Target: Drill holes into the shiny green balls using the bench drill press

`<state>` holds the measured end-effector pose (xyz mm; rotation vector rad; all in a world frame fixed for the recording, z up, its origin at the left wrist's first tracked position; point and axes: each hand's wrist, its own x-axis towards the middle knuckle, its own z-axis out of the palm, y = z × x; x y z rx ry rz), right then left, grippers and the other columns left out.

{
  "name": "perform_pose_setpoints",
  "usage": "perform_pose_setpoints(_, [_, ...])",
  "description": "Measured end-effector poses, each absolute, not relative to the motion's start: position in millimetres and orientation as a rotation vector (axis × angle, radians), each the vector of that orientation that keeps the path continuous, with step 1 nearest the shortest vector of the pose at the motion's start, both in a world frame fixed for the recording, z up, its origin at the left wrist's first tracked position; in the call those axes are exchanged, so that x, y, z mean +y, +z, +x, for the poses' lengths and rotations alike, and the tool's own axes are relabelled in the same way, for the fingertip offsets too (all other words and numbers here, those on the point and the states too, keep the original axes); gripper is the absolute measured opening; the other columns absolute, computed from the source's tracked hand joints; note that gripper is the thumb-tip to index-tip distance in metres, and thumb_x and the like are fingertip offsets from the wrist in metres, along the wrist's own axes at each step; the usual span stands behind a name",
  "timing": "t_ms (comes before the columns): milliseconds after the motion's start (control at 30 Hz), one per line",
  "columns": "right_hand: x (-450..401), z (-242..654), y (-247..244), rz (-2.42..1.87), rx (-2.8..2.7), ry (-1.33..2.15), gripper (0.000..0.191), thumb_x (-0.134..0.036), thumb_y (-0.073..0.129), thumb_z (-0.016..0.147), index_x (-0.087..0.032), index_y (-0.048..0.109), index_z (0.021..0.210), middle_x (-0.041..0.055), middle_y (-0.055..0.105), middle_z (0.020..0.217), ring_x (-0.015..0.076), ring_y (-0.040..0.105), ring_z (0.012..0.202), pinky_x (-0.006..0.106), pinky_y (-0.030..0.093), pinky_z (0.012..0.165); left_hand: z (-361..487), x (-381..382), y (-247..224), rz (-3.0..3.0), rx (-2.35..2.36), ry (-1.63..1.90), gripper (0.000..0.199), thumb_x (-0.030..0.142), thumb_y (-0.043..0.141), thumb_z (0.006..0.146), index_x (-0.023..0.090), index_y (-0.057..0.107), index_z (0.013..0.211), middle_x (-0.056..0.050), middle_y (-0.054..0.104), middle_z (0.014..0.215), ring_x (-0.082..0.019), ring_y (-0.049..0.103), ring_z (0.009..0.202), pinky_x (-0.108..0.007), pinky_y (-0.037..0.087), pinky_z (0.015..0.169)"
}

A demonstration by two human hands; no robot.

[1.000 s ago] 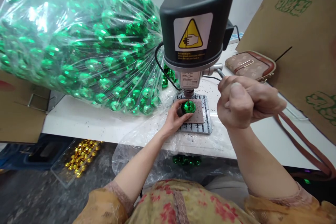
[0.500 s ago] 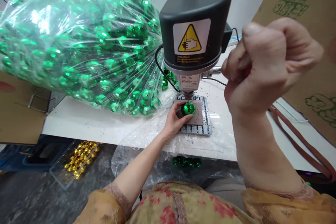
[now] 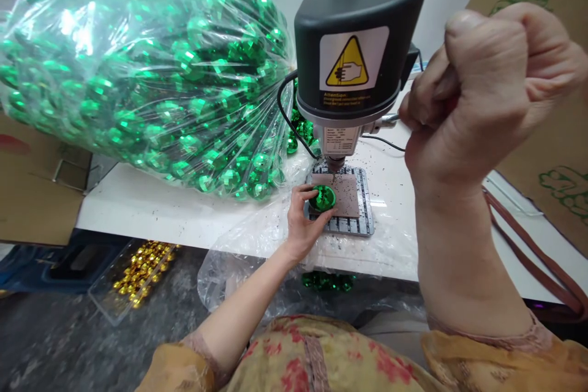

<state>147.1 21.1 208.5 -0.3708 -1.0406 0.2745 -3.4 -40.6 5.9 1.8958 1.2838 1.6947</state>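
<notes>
My left hand (image 3: pixel 304 220) is closed around a shiny green faceted ball (image 3: pixel 324 198), thumb on the near side and fingers on the far side. The ball is just left of and nearer to me than the bit (image 3: pixel 334 176) of a small black bench drill press (image 3: pixel 356 43). Below it is a brownish square pad (image 3: pixel 350 199) on the slotted metal base plate (image 3: pixel 365 225). My right hand (image 3: pixel 487 86), raised at the machine's right side, is curled in a fist around the end of the feed lever (image 3: pixel 389 120); the fingers hide its grip.
A big clear plastic bag (image 3: pixel 151 86) full of green faceted balls lies left of the machine. Cardboard boxes flank the white table (image 3: pixel 138 202). Dark shavings dot the plate and table. A clear bin (image 3: pixel 98 300) of gold balls is below left. A brown strap (image 3: pixel 528 251) hangs at right.
The green ball has shifted left and toward me, out from beneath the drill bit, still in my left hand. My right hand stays at the lever. The view has shifted slightly.
</notes>
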Motion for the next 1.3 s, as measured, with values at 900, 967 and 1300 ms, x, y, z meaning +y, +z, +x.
perform_pose_setpoints(900, [33,148,206,-0.229,-0.979,0.299,0.053,-0.026,0.078,0.077,-0.025,0.03,0.053,-0.0094,0.025,0.039,0.0063,0.021,0.03,0.029,0.012,0.033,-15,-66,18,2.157,1.411,1.818,0.041,0.035,0.083,0.083,0.025,0.057,0.113,-0.006,0.059,0.111,-0.022,0.063,0.104,-0.039,0.056,0.087])
perform_pose_setpoints(967, [32,148,206,-0.221,-0.975,0.3,0.052,-0.024,0.077,0.077,-0.025,0.03,0.054,-0.01,0.025,0.039,0.005,0.021,0.03,0.027,0.012,0.033,-16,-66,18,2.185,1.414,1.797,0.036,0.032,0.082,0.085,0.026,0.06,0.113,-0.006,0.059,0.113,-0.021,0.063,0.104,-0.038,0.057,0.087])
perform_pose_setpoints(1300, [28,149,206,-0.284,-1.013,0.279,0.043,-0.015,0.062,0.082,-0.025,0.03,0.055,-0.0081,0.029,0.039,0.0074,0.022,0.03,0.031,0.013,0.036,-16,-69,15,2.093,1.32,1.788,0.033,0.028,0.08,0.086,0.026,0.052,0.104,-0.006,0.06,0.117,-0.022,0.064,0.109,-0.04,0.055,0.091])
